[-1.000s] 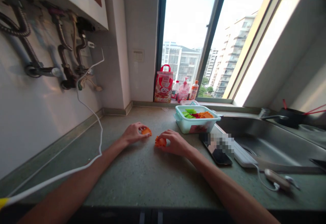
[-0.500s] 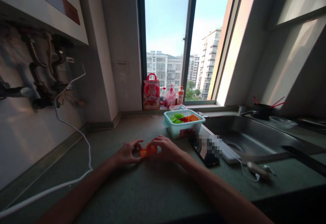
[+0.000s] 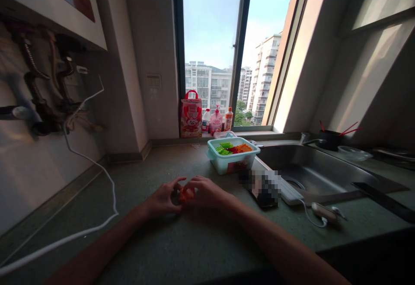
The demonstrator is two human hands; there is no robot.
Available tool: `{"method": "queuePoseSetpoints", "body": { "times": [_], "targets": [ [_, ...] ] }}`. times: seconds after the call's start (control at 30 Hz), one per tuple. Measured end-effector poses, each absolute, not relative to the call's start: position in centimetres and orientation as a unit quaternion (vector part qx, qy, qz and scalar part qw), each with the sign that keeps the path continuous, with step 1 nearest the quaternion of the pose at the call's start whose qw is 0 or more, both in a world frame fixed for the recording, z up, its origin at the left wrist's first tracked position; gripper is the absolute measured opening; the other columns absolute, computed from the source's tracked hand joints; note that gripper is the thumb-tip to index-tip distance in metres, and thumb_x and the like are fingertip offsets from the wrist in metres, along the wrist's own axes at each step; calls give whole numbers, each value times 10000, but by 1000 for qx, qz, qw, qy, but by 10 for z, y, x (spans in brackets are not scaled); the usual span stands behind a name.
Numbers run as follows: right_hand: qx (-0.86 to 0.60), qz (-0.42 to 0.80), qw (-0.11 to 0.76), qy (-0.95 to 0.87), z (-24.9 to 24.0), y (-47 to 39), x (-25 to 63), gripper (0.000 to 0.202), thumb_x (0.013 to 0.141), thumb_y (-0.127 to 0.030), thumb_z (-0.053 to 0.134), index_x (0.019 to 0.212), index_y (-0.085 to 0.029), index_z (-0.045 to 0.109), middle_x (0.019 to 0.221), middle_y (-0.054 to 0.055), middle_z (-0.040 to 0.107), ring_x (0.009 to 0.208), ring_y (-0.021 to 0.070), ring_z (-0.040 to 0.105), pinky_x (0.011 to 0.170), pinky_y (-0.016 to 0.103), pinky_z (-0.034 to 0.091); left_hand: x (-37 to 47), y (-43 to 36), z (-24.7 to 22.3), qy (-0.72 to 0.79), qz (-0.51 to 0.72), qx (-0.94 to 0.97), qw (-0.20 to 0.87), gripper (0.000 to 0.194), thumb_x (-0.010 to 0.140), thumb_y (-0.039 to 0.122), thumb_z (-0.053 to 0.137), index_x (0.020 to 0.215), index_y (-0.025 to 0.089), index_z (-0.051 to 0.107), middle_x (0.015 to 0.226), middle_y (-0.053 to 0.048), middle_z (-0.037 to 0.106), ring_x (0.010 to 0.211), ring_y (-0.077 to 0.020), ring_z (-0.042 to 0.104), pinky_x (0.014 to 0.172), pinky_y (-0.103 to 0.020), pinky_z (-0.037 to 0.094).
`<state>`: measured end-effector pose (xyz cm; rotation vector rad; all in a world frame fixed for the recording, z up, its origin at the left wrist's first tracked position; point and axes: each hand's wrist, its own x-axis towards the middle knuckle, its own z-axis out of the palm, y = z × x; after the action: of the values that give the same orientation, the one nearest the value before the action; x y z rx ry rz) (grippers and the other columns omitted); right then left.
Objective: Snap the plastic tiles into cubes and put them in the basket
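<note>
A small orange object (image 3: 187, 195), too small and dim to make out its kind, is between my two hands just above the counter. My left hand (image 3: 164, 199) curls at its left side, thumb below and fingers above, with the fingertips against it. From the right, my right hand (image 3: 207, 193) grips the same object and covers part of it. Beyond my right hand stands a pale turquoise plastic tub (image 3: 233, 165). Inside it are green pieces (image 3: 224, 149), red ones and orange pieces (image 3: 243, 148), sorted by colour.
A dark phone (image 3: 264, 194) and a white power strip (image 3: 288, 190) lie left of the steel sink (image 3: 311, 168). A white cable (image 3: 112, 190) crosses the counter at left. A red-handled bag (image 3: 191, 118) and bottles (image 3: 216, 121) stand at the window. A black handle (image 3: 382, 198) overhangs the sink.
My hands have drawn closer together around the orange object, which has turned and shows less of itself now. The view has shifted slightly.
</note>
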<state>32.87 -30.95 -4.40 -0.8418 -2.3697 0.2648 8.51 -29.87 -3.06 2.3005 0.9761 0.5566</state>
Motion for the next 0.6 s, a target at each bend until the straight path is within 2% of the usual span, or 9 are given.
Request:
{"method": "queuePoseSetpoints", "body": {
  "times": [0.13,0.27,0.37,0.47,0.6],
  "targets": [
    [-310,115,296,-896,-48,-309,329,363,837,-440,832,1133,-253,735,1112,69,706,969,205,682,875,288,518,82,-295,-33,372,210,876,223,864,708,356,822,1501,257,495,1113,-34,741,960,-230,693,907,-340,539],
    [-330,121,273,-895,-48,-308,331,428,830,-460,836,1183,-254,708,1082,61,708,948,205,679,858,282,512,78,-291,-35,358,195,895,183,789,765,467,798,1478,272,521,1107,-38,736,995,-241,691,932,-350,531],
    [-344,101,236,-903,-42,-310,331,444,823,-455,836,1200,-259,705,998,44,715,909,201,674,824,272,503,70,-285,-33,335,186,908,168,853,757,535,811,1505,270,499,1153,-56,725,1051,-264,689,982,-377,524],
    [-347,79,213,-910,-37,-311,331,455,809,-434,843,1211,-264,711,1002,45,723,912,202,674,821,269,495,55,-273,-31,316,177,920,151,896,767,603,800,1533,278,469,1181,-61,721,1098,-278,679,1013,-394,514],
    [-331,62,208,-918,-35,-312,331,434,821,-421,831,1207,-261,714,1022,48,743,949,209,680,846,274,494,31,-250,-34,347,219,904,123,691,898,667,634,1456,266,560,1145,-68,738,1092,-286,677,1018,-412,503]
  ]
}}
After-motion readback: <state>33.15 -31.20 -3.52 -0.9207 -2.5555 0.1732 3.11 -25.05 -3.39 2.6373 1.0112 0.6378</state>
